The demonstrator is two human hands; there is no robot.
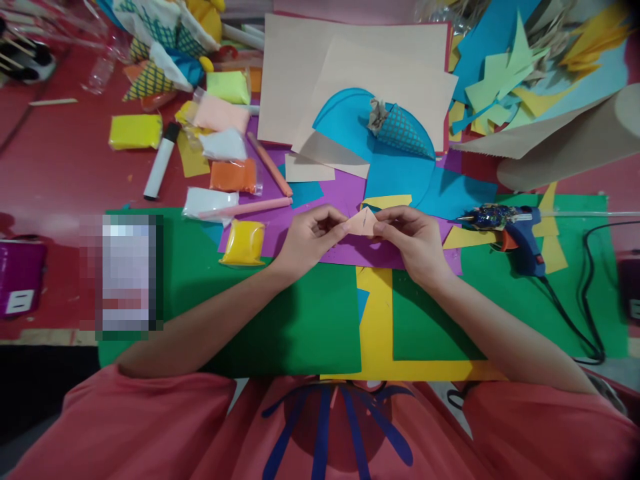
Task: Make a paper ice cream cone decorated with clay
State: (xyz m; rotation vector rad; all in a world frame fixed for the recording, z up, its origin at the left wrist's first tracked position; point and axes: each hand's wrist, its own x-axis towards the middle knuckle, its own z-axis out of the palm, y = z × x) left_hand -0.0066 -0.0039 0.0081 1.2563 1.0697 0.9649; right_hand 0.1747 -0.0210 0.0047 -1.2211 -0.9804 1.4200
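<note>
Hands: two, both bare; the left hand [316,241] pinches the left corner of the paper piece between thumb and fingers; the right hand [414,241] pinches its right corner the same way
Paper piece: one small peach paper piece [362,223] with a dark mark; held between the two hands, over a purple sheet [270,237]
Green sheets: two green sheets [310,320], side by side, with a yellow sheet [377,320] showing between them
Packets: seven clearly visible packets [243,242], left of the hands; three yellow or lime, two white, one peach, one orange
Pink sticks: two pink sticks [269,163], lying between the packets and the left hand
Marker: one white marker [159,167] with a black cap, just beside a yellow packet
Blue shape: one rounded blue paper shape [343,120], beyond the hands; one patterned cone [406,132] lies on it, crumpled brown paper at its wide end
Glue gun: one blue glue gun [523,240], right of the right hand, with one black cord [585,293]
Far left corner: several patterned cones [153,80], heaped; too blurred to count
</note>
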